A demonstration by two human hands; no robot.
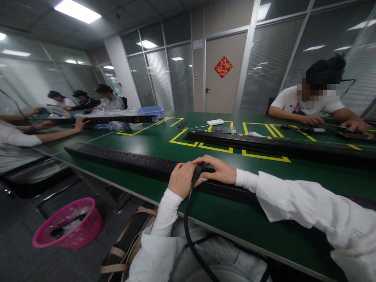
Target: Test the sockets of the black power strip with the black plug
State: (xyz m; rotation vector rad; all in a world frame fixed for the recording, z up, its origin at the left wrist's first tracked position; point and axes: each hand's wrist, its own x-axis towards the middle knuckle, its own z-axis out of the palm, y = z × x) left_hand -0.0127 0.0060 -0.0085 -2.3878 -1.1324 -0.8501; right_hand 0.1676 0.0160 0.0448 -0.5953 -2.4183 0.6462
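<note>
A long black power strip (117,156) with a row of red dots lies lengthwise along the near side of the green table. On its middle part rests my left hand (181,180), fingers bent over the strip, thumb hidden. Close beside it, my right hand (219,169) curls round a black plug (198,170) at the strip's top face. The fingers hide whether the plug's pins sit in a socket. From the plug a thick black cable (188,227) hangs down over the table edge across my lap.
Another long black power strip (249,143) lies farther back, near yellow tape outlines and a white box-like device (215,122). A co-worker (314,102) sits across at right; others sit left, one holding a strip (117,119). A pink basket (85,231) stands on the floor.
</note>
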